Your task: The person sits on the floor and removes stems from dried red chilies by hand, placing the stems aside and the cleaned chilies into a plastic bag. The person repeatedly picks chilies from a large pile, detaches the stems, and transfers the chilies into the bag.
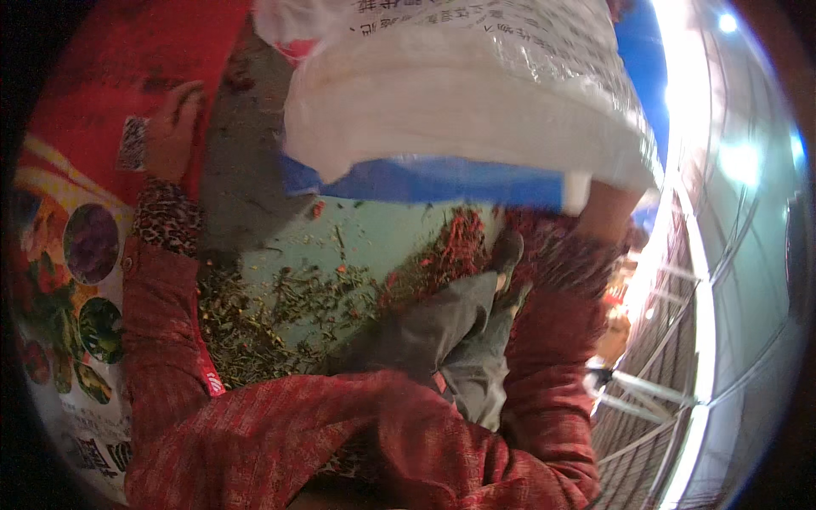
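Observation:
My left hand point(173, 137) lies against a red printed sack point(115, 57), near its right edge. The fingers are bent and blurred, so whether they grip the sack is unclear. Across the top of the view a large white plastic sack point(446, 115) with a blue band and printed writing spreads out, blurred. At its lower right corner my right hand point(609, 204) has hold of it, the fingers mostly hidden behind the sack. Below the white sack, red chilli peppers point(465, 239) are heaped on the pale green floor point(357, 229).
Dark green stems and plant scraps point(274, 312) litter the floor between my arms. My legs point(440, 319) and a dark shoe point(508, 252) are beside the chillies. A metal roof frame point(701, 268) with bright lamps shows at the right.

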Demonstrator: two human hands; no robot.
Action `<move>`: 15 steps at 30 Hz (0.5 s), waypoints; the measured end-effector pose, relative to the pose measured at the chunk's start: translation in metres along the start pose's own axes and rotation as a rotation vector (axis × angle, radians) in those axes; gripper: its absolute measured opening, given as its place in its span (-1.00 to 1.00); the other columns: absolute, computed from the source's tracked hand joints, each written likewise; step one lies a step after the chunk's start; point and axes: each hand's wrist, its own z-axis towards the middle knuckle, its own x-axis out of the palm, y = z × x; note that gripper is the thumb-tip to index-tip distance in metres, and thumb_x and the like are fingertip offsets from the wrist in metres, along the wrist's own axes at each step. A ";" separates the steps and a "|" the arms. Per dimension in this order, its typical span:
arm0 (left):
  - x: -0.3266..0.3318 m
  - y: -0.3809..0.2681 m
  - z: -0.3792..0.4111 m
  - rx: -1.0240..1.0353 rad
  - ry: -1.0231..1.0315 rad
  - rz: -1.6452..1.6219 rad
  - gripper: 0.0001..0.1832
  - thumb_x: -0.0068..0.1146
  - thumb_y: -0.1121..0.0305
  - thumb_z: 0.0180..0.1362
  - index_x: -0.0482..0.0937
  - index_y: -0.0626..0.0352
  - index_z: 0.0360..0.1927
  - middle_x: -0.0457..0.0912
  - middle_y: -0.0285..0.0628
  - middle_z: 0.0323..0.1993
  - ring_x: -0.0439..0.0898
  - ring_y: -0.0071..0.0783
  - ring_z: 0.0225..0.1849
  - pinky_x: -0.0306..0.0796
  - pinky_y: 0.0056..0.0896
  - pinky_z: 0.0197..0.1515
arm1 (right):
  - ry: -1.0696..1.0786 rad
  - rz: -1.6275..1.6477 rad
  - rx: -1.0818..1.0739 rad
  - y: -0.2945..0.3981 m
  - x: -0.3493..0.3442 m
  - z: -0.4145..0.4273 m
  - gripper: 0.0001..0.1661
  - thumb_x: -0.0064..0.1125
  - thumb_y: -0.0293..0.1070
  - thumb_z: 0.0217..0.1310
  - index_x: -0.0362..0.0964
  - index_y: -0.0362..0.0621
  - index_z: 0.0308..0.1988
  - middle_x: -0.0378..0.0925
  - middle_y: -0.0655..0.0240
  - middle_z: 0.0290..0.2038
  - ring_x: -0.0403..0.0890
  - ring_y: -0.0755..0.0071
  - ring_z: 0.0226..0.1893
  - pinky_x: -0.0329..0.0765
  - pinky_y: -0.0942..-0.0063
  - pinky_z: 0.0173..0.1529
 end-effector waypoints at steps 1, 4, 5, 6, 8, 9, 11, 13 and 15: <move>0.002 0.002 0.002 0.013 -0.005 0.002 -0.67 -0.18 0.23 0.22 0.43 0.17 -0.04 0.52 -0.14 -0.15 0.50 -0.40 -0.12 0.33 -0.47 -0.08 | -0.017 -0.138 -0.123 0.010 -0.026 0.009 -0.67 -0.08 -0.40 0.15 0.37 -0.38 -0.11 0.48 0.19 -0.13 0.52 0.35 -0.18 0.44 0.51 -0.06; 0.013 -0.003 0.005 0.033 0.018 -0.045 -0.65 -0.20 0.21 0.22 0.42 0.17 -0.03 0.51 -0.14 -0.13 0.49 -0.39 -0.09 0.33 -0.46 -0.08 | 0.080 -1.015 -0.625 0.012 -0.074 0.009 -0.67 -0.08 -0.41 0.15 0.37 -0.38 -0.11 0.48 0.19 -0.12 0.52 0.35 -0.18 0.44 0.51 -0.06; 0.017 -0.003 0.003 0.049 0.039 0.002 -0.64 -0.19 0.20 0.22 0.42 0.17 -0.03 0.51 -0.12 -0.12 0.49 -0.38 -0.08 0.33 -0.44 -0.07 | 0.186 -0.879 -0.595 0.008 -0.076 -0.003 -0.67 -0.08 -0.41 0.15 0.37 -0.38 -0.11 0.48 0.19 -0.12 0.52 0.34 -0.18 0.44 0.51 -0.06; 0.015 -0.003 0.004 0.068 0.034 0.064 -0.64 -0.18 0.18 0.21 0.42 0.18 -0.03 0.51 -0.10 -0.12 0.48 -0.37 -0.06 0.32 -0.43 -0.06 | 0.317 -0.371 -0.444 0.006 -0.071 -0.021 -0.65 -0.09 -0.39 0.15 0.36 -0.39 -0.10 0.47 0.17 -0.13 0.52 0.33 -0.16 0.44 0.48 -0.03; 0.011 0.020 0.011 0.265 -0.004 0.326 -0.61 -0.17 0.13 0.19 0.42 0.15 -0.03 0.49 -0.08 -0.11 0.46 -0.29 -0.05 0.31 -0.33 -0.04 | 0.234 0.015 -0.053 0.007 -0.061 -0.076 -0.68 -0.03 -0.29 0.14 0.45 -0.27 -0.18 0.52 0.32 -0.31 0.50 0.51 -0.32 0.41 0.55 -0.18; 0.008 0.027 0.015 0.281 0.020 0.376 -0.62 -0.15 0.13 0.18 0.41 0.11 -0.02 0.47 -0.09 -0.09 0.46 -0.26 -0.05 0.31 -0.30 -0.03 | 0.254 0.006 0.056 0.008 -0.059 -0.110 -0.68 -0.02 -0.28 0.14 0.45 -0.26 -0.17 0.53 0.36 -0.33 0.47 0.55 -0.31 0.40 0.56 -0.17; 0.016 0.027 0.016 0.303 0.066 0.451 -0.62 -0.12 0.13 0.15 0.39 0.05 0.00 0.43 -0.10 -0.06 0.44 -0.19 -0.05 0.31 -0.24 -0.02 | 0.301 0.097 0.125 -0.010 -0.085 -0.166 -0.67 -0.02 -0.28 0.15 0.45 -0.27 -0.16 0.53 0.34 -0.28 0.46 0.59 -0.26 0.39 0.56 -0.14; 0.010 0.067 0.046 0.482 0.124 0.971 -0.59 -0.04 0.18 0.07 0.35 -0.05 0.04 0.36 -0.12 -0.01 0.42 -0.12 -0.06 0.31 -0.18 -0.03 | 0.335 0.001 0.177 -0.030 -0.120 -0.217 -0.67 -0.03 -0.30 0.16 0.43 -0.31 -0.14 0.51 0.31 -0.22 0.45 0.60 -0.19 0.37 0.58 -0.09; 0.052 0.039 0.029 0.193 0.141 1.130 -0.52 0.05 0.20 -0.01 0.33 -0.11 0.06 0.33 -0.10 0.03 0.42 -0.11 -0.05 0.31 -0.15 -0.02 | 0.324 0.160 0.335 -0.062 -0.164 -0.280 -0.63 -0.08 -0.29 0.21 0.35 -0.33 -0.07 0.50 0.30 -0.20 0.48 0.52 -0.21 0.39 0.56 -0.07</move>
